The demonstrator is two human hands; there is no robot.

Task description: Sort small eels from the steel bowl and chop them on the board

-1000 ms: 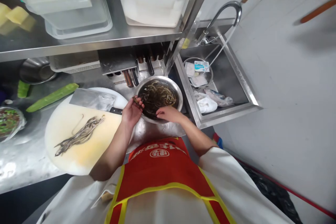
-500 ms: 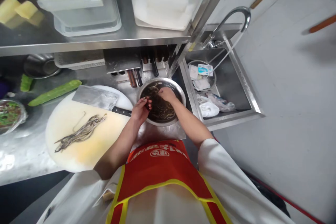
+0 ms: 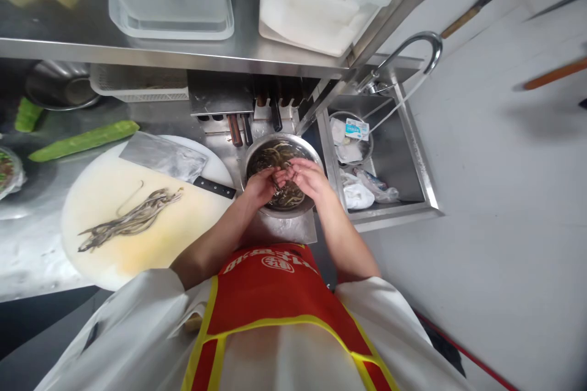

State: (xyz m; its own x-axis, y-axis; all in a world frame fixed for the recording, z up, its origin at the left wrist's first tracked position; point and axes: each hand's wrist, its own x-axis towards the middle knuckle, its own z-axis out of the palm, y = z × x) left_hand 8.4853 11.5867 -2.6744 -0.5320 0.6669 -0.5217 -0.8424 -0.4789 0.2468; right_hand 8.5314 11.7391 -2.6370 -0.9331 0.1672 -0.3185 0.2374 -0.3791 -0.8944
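Both hands meet above a steel bowl (image 3: pixel 316 195) of dark water with long, thin eel strips (image 3: pixel 290 197) in it. My left hand (image 3: pixel 262 186) is closed, its curled fingers around dark strands that look like eel strips. Fingers bent and pointing left, my right hand (image 3: pixel 310 178) comes against the left fingertips; what it pinches is hidden. To the left, a bundle of eel strips (image 3: pixel 132 220) lies on a round white cutting board (image 3: pixel 183 244). A cleaver (image 3: pixel 160 156) rests across the board's far edge, its black handle towards the bowl.
A sink (image 3: pixel 398 165) with a tall faucet (image 3: pixel 431 43) and bagged items stands right of the bowl. Behind are a knife rack (image 3: pixel 261 116) and a shelf (image 3: pixel 183 55) with plastic tubs (image 3: pixel 316 6). A long green vegetable (image 3: pixel 85 140) lies beyond the board.
My right hand has come up out of the bowl's middle and turned towards my left hand. The left has shifted slightly right, and the fingers now meet. The view has shifted a little.
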